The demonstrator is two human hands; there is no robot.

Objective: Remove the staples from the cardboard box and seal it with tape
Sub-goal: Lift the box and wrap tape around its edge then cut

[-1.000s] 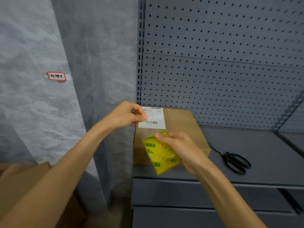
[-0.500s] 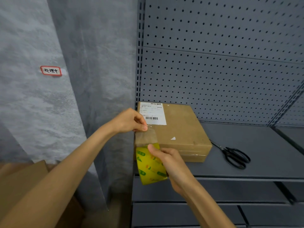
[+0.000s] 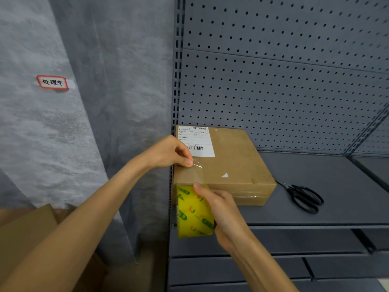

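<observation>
Both hands busy: left (image 3: 168,153) pinches tape end (image 3: 194,168), right (image 3: 219,205) grips roll (image 3: 192,211).

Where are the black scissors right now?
The black scissors lie flat on the grey shelf, right of the brown cardboard box.

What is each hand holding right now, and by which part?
Left hand pinches the free end of the clear tape on the box top. Right hand grips the yellow tape roll by its outer rim.
</observation>
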